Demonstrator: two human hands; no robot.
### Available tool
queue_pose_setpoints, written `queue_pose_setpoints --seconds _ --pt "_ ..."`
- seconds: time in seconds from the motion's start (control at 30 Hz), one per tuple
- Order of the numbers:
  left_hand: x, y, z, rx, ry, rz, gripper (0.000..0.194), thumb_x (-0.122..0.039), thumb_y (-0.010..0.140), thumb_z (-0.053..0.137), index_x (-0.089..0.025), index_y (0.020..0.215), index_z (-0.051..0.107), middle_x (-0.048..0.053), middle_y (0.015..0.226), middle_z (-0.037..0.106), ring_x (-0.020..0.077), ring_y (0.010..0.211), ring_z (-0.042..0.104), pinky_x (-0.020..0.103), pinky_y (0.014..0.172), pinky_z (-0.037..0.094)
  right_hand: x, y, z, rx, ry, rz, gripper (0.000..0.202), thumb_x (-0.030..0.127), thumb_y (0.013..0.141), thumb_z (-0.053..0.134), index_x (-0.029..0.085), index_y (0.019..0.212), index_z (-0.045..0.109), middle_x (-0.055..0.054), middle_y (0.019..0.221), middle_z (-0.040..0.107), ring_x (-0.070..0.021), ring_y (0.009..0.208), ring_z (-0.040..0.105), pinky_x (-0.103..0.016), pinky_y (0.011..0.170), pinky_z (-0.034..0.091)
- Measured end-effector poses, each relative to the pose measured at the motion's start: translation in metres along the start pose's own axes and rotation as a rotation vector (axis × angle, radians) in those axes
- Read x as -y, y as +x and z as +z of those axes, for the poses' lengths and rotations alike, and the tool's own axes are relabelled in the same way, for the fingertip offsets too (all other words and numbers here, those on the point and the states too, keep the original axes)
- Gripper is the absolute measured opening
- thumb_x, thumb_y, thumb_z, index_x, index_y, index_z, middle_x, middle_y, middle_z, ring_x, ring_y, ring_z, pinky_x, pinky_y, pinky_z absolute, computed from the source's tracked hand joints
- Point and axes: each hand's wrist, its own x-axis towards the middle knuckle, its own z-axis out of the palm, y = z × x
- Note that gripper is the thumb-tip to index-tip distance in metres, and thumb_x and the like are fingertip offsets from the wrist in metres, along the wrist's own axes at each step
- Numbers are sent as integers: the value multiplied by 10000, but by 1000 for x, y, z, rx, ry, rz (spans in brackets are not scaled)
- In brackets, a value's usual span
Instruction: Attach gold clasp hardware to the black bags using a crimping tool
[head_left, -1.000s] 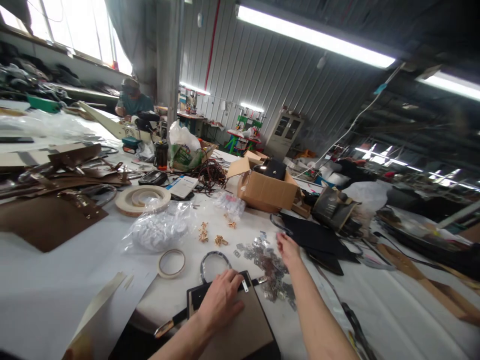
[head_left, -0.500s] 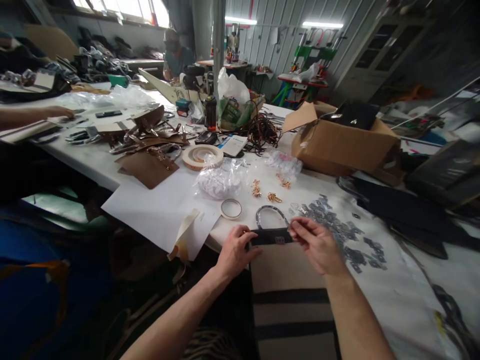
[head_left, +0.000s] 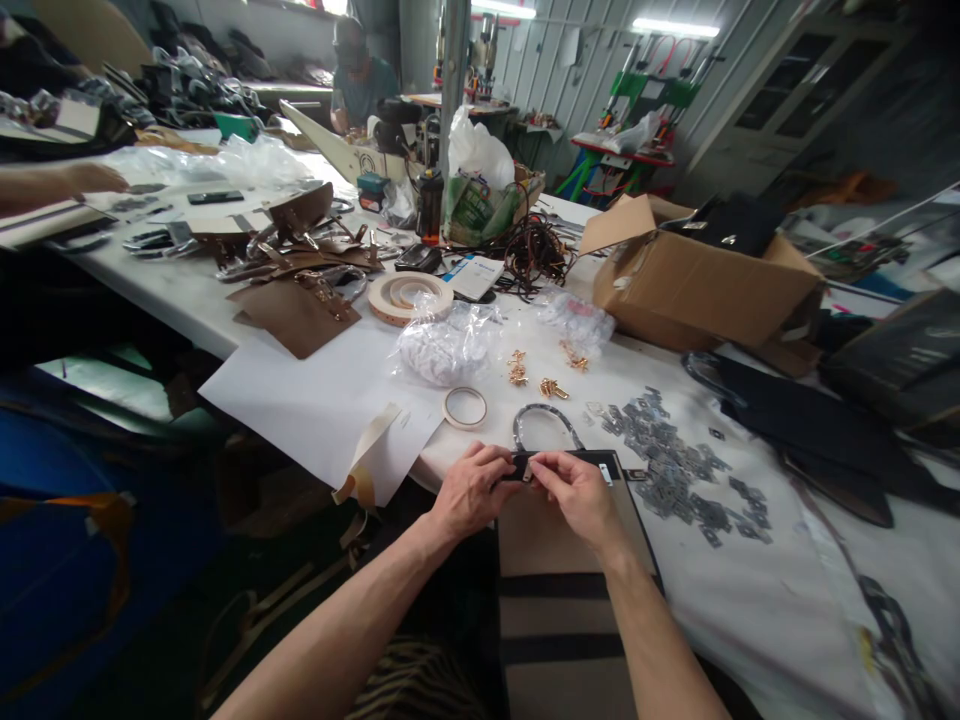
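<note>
A beige and black bag panel (head_left: 559, 545) lies at the table's front edge, its black band at the top and a looped handle (head_left: 547, 410) beyond it. My left hand (head_left: 474, 490) is closed on the left end of that band. Just right of it, my right hand (head_left: 574, 490) pinches a small metal plate (head_left: 527, 470) against the band. Another small light metal piece (head_left: 605, 474) sits on the band's right end, and a metal fitting (head_left: 636, 475) sticks out past the right edge. Many thin grey metal plates (head_left: 664, 455) lie scattered to the right.
Gold-coloured fittings (head_left: 553, 388), a tape roll (head_left: 465, 408) and a plastic bag (head_left: 442, 345) lie beyond my hands. A cardboard box (head_left: 705, 285) stands back right, with dark bag parts (head_left: 802, 420) before it. Brown leather pieces (head_left: 296, 325) lie left. Another person's hand (head_left: 94, 180) is far left.
My right hand has moved left along the band, from its right end to beside my left hand. The band's right end now shows, with its metal pieces.
</note>
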Motion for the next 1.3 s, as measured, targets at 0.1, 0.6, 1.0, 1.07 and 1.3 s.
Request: queue_pose_setpoints --seconds 0.1,0.6,1.0,1.07,1.3 --pt "1 -1 -3 20 -27 -21 226 -396 959 710 -228 1110 726 75 1180 702 238 1066 635 405 950 556 1 -2 2 11 -30 -34 406 588 837 760 197 943 788 -55 823 757 -201 740 680 -280 648 519" --pt "10 -5 -1 -5 -117 -120 509 -483 828 841 -215 1223 664 103 1231 669 269 1103 676 427 998 562 -14 0 21 -134 -285 -176 295 512 899 691 243 885 813 -84 1014 730 -231 853 705 -332 766 576" --pt "4 -1 -6 2 -115 -125 442 -319 830 845 -209 1222 673 92 1230 669 258 1113 670 407 1000 567 -5 -11 44 -261 -551 -327 236 338 1012 543 272 1145 728 -85 1134 706 -253 983 703 -364 855 567" --pt "4 0 -7 13 -118 -132 459 -313 818 853 -209 1226 672 96 1233 668 266 1121 669 415 1005 570 -6 -16 43 -290 -478 -391 261 332 1027 532 264 1201 713 -98 1172 694 -250 1013 692 -365 871 577" --pt "4 2 -15 83 -171 -128 464 -349 844 806 -253 1270 648 80 1297 636 227 999 704 402 899 637 -7 -93 13 -349 -246 -495 224 243 1027 543 276 1204 677 -65 1032 695 -177 751 689 -305 697 599"
